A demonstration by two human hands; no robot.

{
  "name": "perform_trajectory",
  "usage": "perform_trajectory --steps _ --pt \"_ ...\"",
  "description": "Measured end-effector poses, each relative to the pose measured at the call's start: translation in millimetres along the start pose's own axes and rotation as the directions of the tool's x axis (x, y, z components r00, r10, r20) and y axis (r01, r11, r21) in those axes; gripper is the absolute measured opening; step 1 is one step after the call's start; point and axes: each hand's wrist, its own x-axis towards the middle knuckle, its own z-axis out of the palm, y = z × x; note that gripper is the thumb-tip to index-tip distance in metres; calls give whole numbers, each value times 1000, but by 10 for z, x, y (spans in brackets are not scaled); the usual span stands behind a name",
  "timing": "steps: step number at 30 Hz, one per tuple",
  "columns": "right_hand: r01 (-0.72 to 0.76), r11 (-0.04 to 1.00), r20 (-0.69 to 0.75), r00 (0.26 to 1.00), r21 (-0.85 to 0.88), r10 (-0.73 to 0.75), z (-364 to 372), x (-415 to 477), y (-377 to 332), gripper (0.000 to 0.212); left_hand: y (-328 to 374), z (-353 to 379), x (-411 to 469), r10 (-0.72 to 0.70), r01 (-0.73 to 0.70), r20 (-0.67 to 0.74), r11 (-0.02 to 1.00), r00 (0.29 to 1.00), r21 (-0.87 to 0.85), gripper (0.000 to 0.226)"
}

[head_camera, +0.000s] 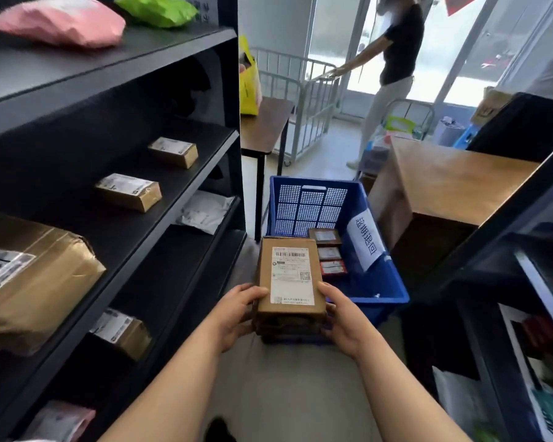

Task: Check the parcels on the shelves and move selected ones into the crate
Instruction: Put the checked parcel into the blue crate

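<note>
Fingers of the left hand [233, 317] and right hand [342, 320] curl round a stack of cardboard parcels [289, 282], held over the blue crate [383, 282]'s near rim; carrying step, next lower them inside beside the small boxes [328, 250]

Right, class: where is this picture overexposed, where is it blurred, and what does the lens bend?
Head view: daylight blows out the door; the right shelf smears with blur; the wide lens bows the left shelf; the box label is fairly sharp.
</note>
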Motion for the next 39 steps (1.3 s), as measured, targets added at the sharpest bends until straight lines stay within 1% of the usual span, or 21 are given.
perform_trajectory --steps 4,7,10,13,16,19,21,23,25,28,33,35,39 --pt "-15 998 -41 999 63 17 -62 495 -257 39 289 118 589 -36 35 39 999 999 34 24" --pt "-1 994 -83 996 107 10 -58 875 -491 38 579 185 1058 -59 53 72 995 996 81 34" --pt "-16 985 -122 992 174 37 -10 1179 -755 35 891 221 1507 -107 90 115 985 988 145 45" --pt "-11 969 -170 984 249 55 -20 1464 -944 34 1146 302 1919 -142 111 154 975 978 195 46" --pt "-4 955 -200 978 296 66 -104 1738 -1068 34 1328 450 2311 -186 135 186 957 965 258 37" --pt "-19 937 -241 964 349 109 -253 2003 -1137 33 1433 662 2632 -238 162 222 936 945 314 12" --pt "-30 924 -267 953 381 141 -399 2201 -1159 36 1449 800 2860 -264 182 219 925 939 334 10" --pt "-38 916 -277 948 398 160 -569 2426 -1178 41 1444 946 3097 -290 207 214 917 933 342 20" --pt "-45 914 -289 941 403 174 -744 2650 -1214 41 1422 1097 3350 -324 248 195 910 926 333 27" --pt "-59 912 -294 936 406 191 -1042 3028 -1269 41 1381 1353 3729 -354 289 175 904 919 315 23" --pt "-144 908 -262 929 394 261 -1546 3746 -1322 43 1248 1744 4420 -389 339 123 890 913 304 16" --pt "-161 902 -261 923 401 282 -1661 3958 -1335 44 1192 1826 4671 -398 351 108 886 911 304 17" --pt "-167 878 -273 910 448 313 -1922 4553 -1277 45 970 1976 5393 -411 381 54 879 910 286 28"
